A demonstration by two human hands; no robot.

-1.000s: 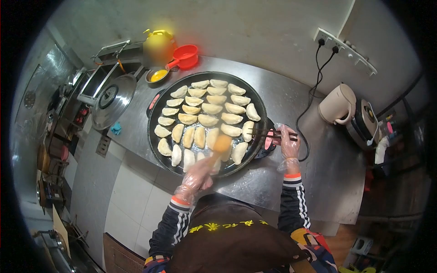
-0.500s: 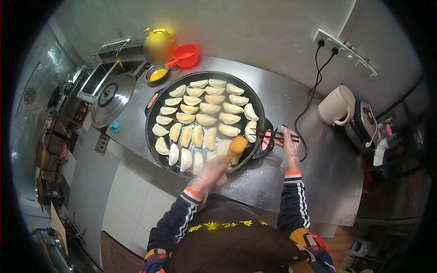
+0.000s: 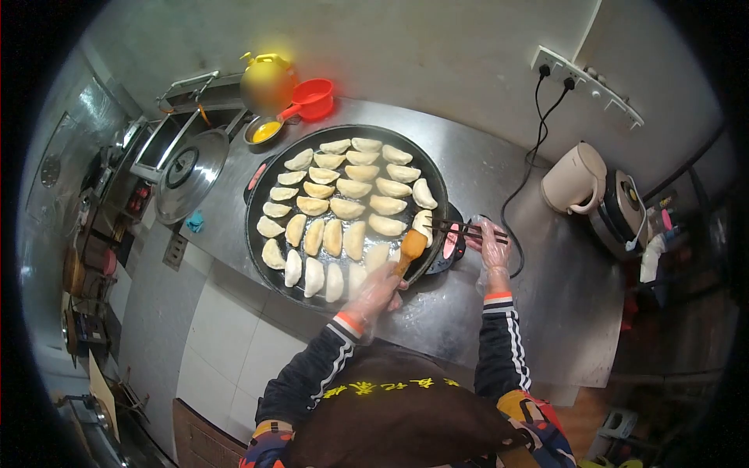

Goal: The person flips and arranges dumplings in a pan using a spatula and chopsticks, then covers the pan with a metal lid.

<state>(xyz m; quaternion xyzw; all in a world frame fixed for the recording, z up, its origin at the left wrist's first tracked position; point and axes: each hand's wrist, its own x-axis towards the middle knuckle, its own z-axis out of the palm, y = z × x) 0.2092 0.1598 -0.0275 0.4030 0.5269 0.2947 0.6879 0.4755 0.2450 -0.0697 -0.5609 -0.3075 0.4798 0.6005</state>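
My left hand (image 3: 374, 293), in a clear plastic glove, grips a short orange-brown wooden spatula (image 3: 413, 246) over the near right part of a round black electric pan (image 3: 443, 175). The spatula's head is close to the lower end of a dumpling (image 3: 422, 224) at the pan's right edge. My gloved right hand (image 3: 492, 248) is closed around dark chopsticks (image 3: 468, 228), whose tips reach left to that same dumpling. Curved rows of dumplings (image 3: 347, 208) fill the pan, several lightly browned. My left hand and the spatula hide some near ones.
A glass lid (image 3: 193, 175) leans at the left, near a bowl of yellow liquid (image 3: 265, 131), a red ladle (image 3: 313, 100) and a yellow jug (image 3: 268, 82). On the right of the steel table (image 3: 546, 312) stand a beige kettle (image 3: 575, 179) and a rice cooker (image 3: 614, 218). A black cord (image 3: 515, 195) crosses the table.
My left hand and the spatula have shifted a little right, with the spatula's head now more upright beside the edge dumpling. The chopsticks stay at that dumpling. The view has moved slightly.
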